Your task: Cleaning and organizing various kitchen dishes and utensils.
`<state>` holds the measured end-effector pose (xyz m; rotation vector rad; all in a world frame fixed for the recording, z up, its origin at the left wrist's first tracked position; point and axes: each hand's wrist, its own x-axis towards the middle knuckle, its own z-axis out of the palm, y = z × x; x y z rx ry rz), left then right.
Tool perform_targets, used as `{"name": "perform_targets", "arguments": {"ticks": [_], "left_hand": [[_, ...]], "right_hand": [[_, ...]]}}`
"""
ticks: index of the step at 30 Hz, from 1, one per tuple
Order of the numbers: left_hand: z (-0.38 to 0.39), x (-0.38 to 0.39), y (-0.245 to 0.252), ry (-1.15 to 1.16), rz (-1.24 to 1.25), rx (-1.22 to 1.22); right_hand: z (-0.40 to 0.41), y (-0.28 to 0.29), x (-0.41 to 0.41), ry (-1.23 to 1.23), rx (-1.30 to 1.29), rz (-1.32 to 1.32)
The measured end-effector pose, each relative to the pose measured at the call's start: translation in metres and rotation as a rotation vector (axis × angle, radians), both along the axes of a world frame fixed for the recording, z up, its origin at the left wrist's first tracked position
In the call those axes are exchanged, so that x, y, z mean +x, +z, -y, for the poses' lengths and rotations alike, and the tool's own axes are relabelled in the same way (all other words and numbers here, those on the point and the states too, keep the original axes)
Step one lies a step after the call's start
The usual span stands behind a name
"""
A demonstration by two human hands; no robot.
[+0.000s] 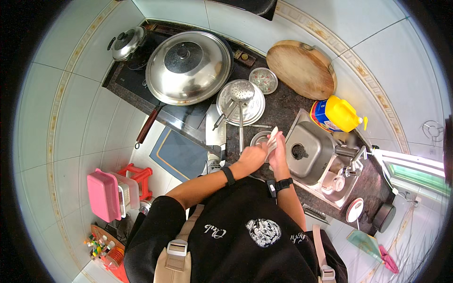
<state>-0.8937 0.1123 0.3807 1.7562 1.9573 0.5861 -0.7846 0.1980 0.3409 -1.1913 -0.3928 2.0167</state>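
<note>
My right hand (pixel 279 150) is wrapped around several slim white utensils (pixel 272 138) that look like spoons, their tips pointing up and away from me. Against their near side rests my left hand (pixel 253 159), fingers curled; its grip is hidden. Just beyond both hands, a round metal bowl (pixel 260 137) stands on the dark stone counter (pixel 276 106), partly covered by them. Left of the bowl, a perforated skimmer (pixel 242 92) lies across a stack of white plates (pixel 260 110). A cleaver (pixel 215 125) with a broad blade lies beside the plates, near the counter edge.
To the right is a steel sink (pixel 308 166) with a faucet (pixel 352 168). A yellow jug (pixel 338 113) and a round wooden cutting board (pixel 302 70) stand behind. A large lidded wok (pixel 189 67) covers the stove; its handle (pixel 148 125) juts over the floor.
</note>
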Motion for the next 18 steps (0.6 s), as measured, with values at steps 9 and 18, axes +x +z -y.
{"name": "perform_targets", "arguments": {"ticks": [9,18], "left_hand": [[0.023,0.006,0.010,-0.080,0.125,0.176],[0.047,-0.015,0.000,0.121,0.535,-0.213]], "right_hand": [[0.003,0.000,0.025,0.164,0.074,0.194],[0.019,0.018,-0.020,0.223,0.113,0.169]]}}
